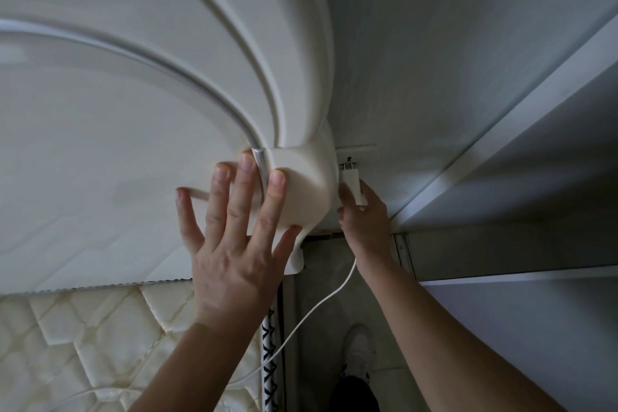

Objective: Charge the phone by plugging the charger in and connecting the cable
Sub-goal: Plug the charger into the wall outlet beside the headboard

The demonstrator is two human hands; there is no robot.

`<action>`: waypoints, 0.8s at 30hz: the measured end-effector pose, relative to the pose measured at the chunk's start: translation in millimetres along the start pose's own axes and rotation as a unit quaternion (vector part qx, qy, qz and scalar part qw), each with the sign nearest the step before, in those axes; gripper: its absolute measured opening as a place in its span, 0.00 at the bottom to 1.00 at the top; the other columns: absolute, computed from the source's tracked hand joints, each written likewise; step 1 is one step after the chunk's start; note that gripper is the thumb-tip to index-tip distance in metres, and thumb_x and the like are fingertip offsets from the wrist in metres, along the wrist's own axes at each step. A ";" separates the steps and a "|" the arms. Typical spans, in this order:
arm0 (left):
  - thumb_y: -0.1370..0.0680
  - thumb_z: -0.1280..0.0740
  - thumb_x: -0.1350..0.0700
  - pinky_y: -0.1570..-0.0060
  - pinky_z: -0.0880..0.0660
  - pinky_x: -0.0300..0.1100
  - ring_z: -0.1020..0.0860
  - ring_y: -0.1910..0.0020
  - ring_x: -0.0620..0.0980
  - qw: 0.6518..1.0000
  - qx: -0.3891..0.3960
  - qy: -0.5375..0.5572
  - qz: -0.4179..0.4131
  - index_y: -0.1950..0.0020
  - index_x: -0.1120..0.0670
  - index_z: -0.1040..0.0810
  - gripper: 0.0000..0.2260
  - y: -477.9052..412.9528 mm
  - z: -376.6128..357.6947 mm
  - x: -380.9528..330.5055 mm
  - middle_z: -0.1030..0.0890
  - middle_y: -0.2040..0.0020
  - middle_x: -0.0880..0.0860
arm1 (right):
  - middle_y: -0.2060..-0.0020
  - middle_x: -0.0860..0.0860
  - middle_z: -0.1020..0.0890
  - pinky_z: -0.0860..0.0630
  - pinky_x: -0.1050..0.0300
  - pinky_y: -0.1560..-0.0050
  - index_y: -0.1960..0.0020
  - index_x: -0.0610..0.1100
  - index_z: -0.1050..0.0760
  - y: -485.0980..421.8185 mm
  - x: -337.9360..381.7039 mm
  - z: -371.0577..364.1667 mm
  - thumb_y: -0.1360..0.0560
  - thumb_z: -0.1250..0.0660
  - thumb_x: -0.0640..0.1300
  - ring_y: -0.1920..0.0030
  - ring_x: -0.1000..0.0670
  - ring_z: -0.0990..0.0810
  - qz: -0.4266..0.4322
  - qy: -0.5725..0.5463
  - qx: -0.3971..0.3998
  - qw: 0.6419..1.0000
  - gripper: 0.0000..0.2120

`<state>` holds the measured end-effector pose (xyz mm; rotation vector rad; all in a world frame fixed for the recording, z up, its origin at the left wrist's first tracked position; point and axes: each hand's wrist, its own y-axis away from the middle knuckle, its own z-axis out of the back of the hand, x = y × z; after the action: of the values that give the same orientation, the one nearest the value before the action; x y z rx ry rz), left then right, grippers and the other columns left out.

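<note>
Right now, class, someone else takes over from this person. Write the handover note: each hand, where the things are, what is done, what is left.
Left hand: open, pressed flat on the headboard post.
Right hand: grips the white charger, prongs still showing, pointed at the wall socket behind the post.
Cable: trails from under the right hand down towards the mattress.
Done: charger is at the socket.
Left: push the prongs fully in, then connect the phone, which is not in view.

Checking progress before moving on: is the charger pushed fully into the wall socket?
No, the charger shows bare metal prongs between its body and the wall socket, with the right hand gripping it.
</note>
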<state>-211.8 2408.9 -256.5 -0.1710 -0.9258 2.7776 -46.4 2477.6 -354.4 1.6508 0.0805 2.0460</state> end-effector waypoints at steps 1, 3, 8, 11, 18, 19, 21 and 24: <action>0.24 0.27 0.46 0.26 0.50 0.66 0.56 0.20 0.50 1.000 -0.001 0.000 -0.001 0.19 0.48 0.56 0.45 -0.2 -0.1 0.1 0.60 0.18 0.48 | 0.69 0.56 0.19 0.19 0.47 0.54 0.35 0.50 0.24 -0.3 -1.3 0.4 0.27 0.35 0.66 0.66 0.55 0.21 -0.008 -0.018 0.001 1.000 0.28; 0.24 0.27 0.46 0.26 0.51 0.65 0.56 0.20 0.50 1.000 -0.003 -0.003 -0.003 0.19 0.48 0.56 0.44 -0.3 -0.3 0.5 0.60 0.18 0.48 | 0.74 0.54 0.21 0.23 0.52 0.59 0.31 0.48 0.26 -1.6 -2.5 1.3 0.24 0.33 0.59 0.70 0.57 0.22 -0.022 -0.047 0.005 0.999 0.26; 0.23 0.28 0.45 0.26 0.52 0.64 0.56 0.20 0.51 1.000 -0.009 -0.007 -0.006 0.19 0.48 0.55 0.44 0.6 -1.6 0.2 0.59 0.18 0.49 | 0.75 0.55 0.23 0.26 0.51 0.61 0.38 0.50 0.21 -0.8 -0.5 2.0 0.22 0.34 0.55 0.73 0.57 0.25 0.006 -0.043 0.006 0.999 0.16; 0.24 0.27 0.46 0.25 0.53 0.63 0.56 0.20 0.51 1.000 -0.012 -0.007 -0.008 0.19 0.49 0.55 0.44 2.2 -1.7 0.0 0.58 0.18 0.49 | 0.66 0.55 0.19 0.19 0.44 0.49 0.45 0.48 0.19 -4.4 7.6 0.8 0.22 0.36 0.57 0.62 0.51 0.20 0.009 -0.002 -0.008 1.000 0.15; 0.26 0.24 0.48 0.25 0.55 0.63 0.56 0.20 0.52 1.000 -0.011 -0.004 -0.014 0.19 0.49 0.55 0.47 1.1 -2.5 1.2 0.58 0.18 0.50 | 0.68 0.52 0.21 0.18 0.42 0.52 0.64 0.49 0.26 -3.3 26.8 2.5 0.21 0.37 0.54 0.63 0.48 0.21 -0.002 0.017 -0.012 1.000 0.15; 0.26 0.24 0.48 0.25 0.55 0.63 0.56 0.20 0.52 1.000 -0.013 -0.001 -0.016 0.19 0.49 0.55 0.47 1.5 -2.2 0.8 0.58 0.18 0.50 | 0.68 0.52 0.21 0.18 0.45 0.53 0.64 0.49 0.26 -3.7 29.0 1.7 0.21 0.37 0.54 0.63 0.49 0.22 -0.006 0.011 -0.017 1.000 0.15; 0.25 0.25 0.48 0.25 0.55 0.63 0.56 0.20 0.53 1.000 -0.019 0.003 -0.021 0.19 0.50 0.54 0.46 0.5 -2.6 1.5 0.57 0.18 0.51 | 0.69 0.52 0.21 0.23 0.52 0.58 0.65 0.50 0.26 -5.0 31.4 1.1 0.21 0.37 0.54 0.64 0.49 0.22 -0.006 0.015 -0.031 0.999 0.15; 0.25 0.26 0.48 0.25 0.54 0.63 0.55 0.20 0.52 1.000 -0.018 0.002 -0.018 0.19 0.49 0.54 0.45 -1.1 -4.8 0.3 0.58 0.18 0.50 | 0.74 0.54 0.24 0.18 0.44 0.57 0.72 0.54 0.29 -10.3 28.1 2.3 0.23 0.36 0.54 0.68 0.48 0.23 -0.011 0.018 -0.042 0.999 0.19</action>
<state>-211.0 2412.6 -259.7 -0.1655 -0.9685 2.7285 -44.5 2497.7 -332.2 1.5556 0.0243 2.0360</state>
